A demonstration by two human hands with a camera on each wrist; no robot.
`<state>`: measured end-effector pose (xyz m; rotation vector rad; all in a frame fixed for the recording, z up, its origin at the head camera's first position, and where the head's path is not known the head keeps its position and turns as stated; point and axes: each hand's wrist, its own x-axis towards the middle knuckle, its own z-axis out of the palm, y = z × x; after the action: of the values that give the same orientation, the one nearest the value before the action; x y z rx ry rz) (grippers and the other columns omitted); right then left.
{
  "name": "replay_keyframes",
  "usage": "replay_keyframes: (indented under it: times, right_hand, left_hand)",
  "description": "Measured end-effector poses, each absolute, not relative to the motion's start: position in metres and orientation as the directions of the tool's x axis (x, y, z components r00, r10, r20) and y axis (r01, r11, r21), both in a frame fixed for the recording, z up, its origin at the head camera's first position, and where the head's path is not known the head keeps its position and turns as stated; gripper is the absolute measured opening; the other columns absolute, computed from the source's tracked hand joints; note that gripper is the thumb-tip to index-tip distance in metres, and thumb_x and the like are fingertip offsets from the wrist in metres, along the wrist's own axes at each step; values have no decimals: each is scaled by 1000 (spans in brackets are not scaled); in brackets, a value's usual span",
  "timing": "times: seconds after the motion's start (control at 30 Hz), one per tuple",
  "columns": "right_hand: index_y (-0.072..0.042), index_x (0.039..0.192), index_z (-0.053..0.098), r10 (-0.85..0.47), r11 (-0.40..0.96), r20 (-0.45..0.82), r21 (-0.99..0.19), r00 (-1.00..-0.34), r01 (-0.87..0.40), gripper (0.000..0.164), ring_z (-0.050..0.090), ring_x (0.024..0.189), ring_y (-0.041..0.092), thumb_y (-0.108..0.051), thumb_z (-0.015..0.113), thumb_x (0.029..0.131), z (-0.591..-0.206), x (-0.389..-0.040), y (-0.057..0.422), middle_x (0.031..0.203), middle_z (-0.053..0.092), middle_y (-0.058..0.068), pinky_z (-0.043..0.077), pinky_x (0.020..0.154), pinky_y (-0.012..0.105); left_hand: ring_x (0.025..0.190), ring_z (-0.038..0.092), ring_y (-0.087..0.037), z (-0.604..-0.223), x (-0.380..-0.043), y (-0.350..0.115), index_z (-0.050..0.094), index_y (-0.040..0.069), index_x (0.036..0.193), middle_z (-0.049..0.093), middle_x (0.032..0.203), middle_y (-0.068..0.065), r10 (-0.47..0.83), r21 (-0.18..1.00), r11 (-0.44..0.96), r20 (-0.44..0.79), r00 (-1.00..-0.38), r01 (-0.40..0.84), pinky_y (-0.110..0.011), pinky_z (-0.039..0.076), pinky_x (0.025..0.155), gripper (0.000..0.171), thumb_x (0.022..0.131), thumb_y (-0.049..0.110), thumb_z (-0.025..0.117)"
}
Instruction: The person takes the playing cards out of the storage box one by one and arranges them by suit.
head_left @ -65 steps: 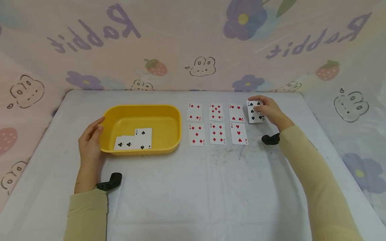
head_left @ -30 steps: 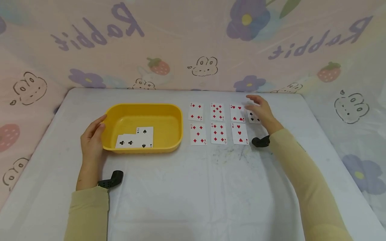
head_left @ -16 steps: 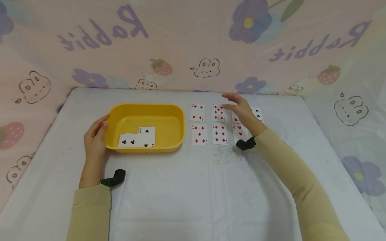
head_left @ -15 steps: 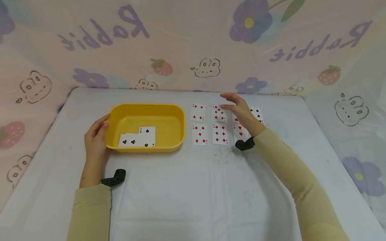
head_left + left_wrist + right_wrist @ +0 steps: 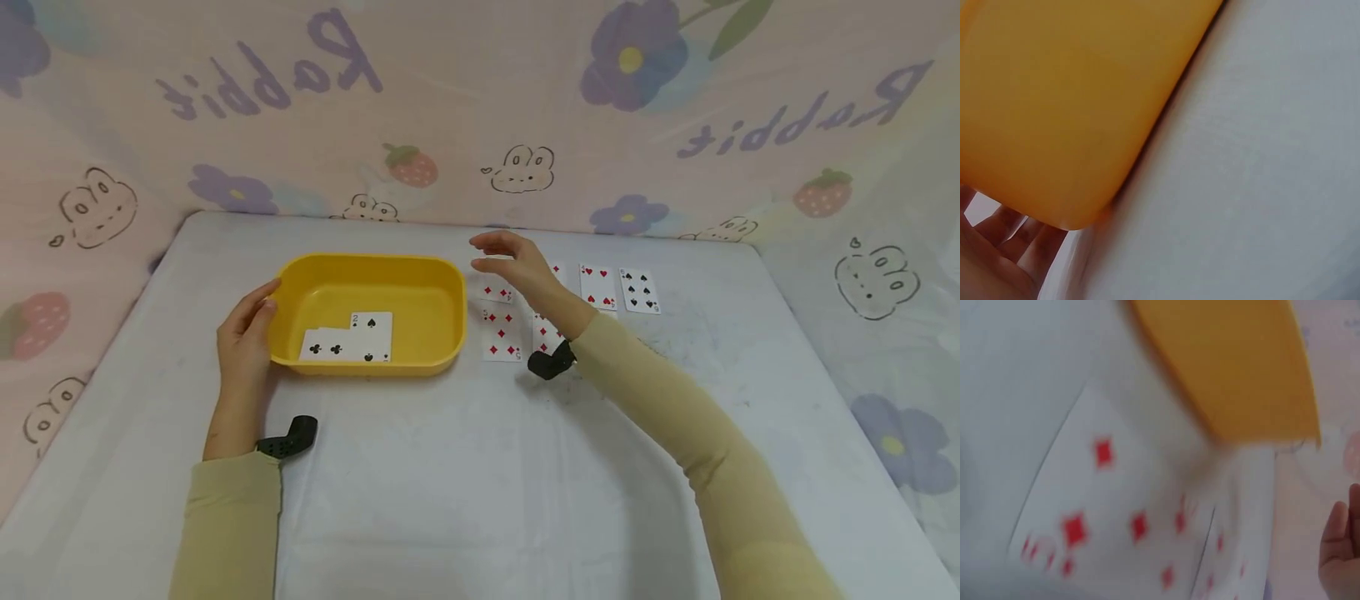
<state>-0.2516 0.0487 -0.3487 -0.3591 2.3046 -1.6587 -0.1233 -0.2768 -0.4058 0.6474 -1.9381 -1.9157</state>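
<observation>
My left hand (image 5: 246, 337) grips the left end of a yellow plastic tray (image 5: 457, 325), thumb and fingers at its rim; the tray hides the fingertips in the left wrist view. Inside lie a two of spades (image 5: 372, 336) and, overlapping it, club cards (image 5: 325, 346). My right hand (image 5: 517, 267), holding nothing, hovers with fingers extended over the four of diamonds (image 5: 497, 292), its fingertips close to the tray's right end. Below that card lies the five of diamonds (image 5: 501, 332), blurred in the right wrist view.
Farther right are the four of hearts (image 5: 597, 286) and six of spades (image 5: 640, 292), face up. My right hand and wrist partly cover other red cards, including the six of diamonds (image 5: 546, 333). A patterned cloth wall (image 5: 450, 108) rises behind the white table (image 5: 420, 483).
The right hand has let go of the six of spades, leaving it at the right end of the upper row, and moved left across the cards. The left hand stays at the tray.
</observation>
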Motion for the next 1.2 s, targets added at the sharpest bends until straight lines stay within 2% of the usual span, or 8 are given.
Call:
replay_keyframes:
  times: [0.23, 0.47, 0.73, 0.97, 1.07, 1.2]
  right_hand:
    - [-7, 122, 62, -442, 336, -155, -942, -884, -3, 35, 57, 107, 20, -16, 67, 89, -342, -241, -5, 128, 60, 12, 48, 97, 29]
    - [-7, 124, 62, -504, 429, -246, -903, -828, 7, 41, 54, 106, 18, -21, 70, 86, -342, -229, -40, 124, 61, 8, 45, 97, 27]
    - [-8, 123, 63, -521, 505, -302, -863, -799, -3, 41, 52, 101, 17, -23, 71, 86, -352, -221, -68, 116, 60, 5, 46, 88, 22]
    - [-12, 123, 63, -493, 618, -371, -786, -787, -16, 43, 51, 107, 20, -26, 74, 83, -365, -215, -82, 124, 59, 5, 44, 97, 29]
    - [-14, 128, 60, -504, 686, -379, -721, -776, -93, 53, 46, 118, 22, -24, 77, 80, -370, -213, -87, 132, 56, 5, 39, 105, 32]
    - [-18, 136, 54, -504, 769, -373, -605, -779, -209, 69, 34, 130, 27, -26, 83, 73, -375, -208, -90, 143, 44, 6, 33, 109, 38]
  left_hand:
    - [117, 43, -7, -404, -124, -276, 64, 25, 127, 53, 136, 5, -544, 995, 13, -75, -835, -98, -25, 35, 110, 31, 100, 21, 50]
    - [117, 44, -7, -403, -126, -273, 64, 25, 128, 53, 137, 4, -537, 994, 49, -55, -842, -95, -26, 37, 109, 32, 100, 21, 48]
    - [122, 43, -9, -406, -124, -278, 63, 27, 128, 52, 139, 4, -539, 993, 61, -54, -840, -103, -27, 34, 112, 32, 101, 23, 48]
    - [122, 44, -8, -406, -123, -279, 62, 26, 129, 53, 139, 5, -541, 990, 91, -39, -840, -105, -26, 35, 111, 32, 101, 23, 47]
    - [123, 44, -9, -405, -124, -278, 62, 25, 129, 53, 139, 5, -539, 991, 85, -39, -842, -101, -27, 34, 111, 32, 101, 22, 47]
    - [127, 43, -10, -405, -124, -278, 62, 25, 129, 52, 140, 5, -535, 992, 74, -46, -844, -102, -26, 33, 113, 33, 101, 22, 47]
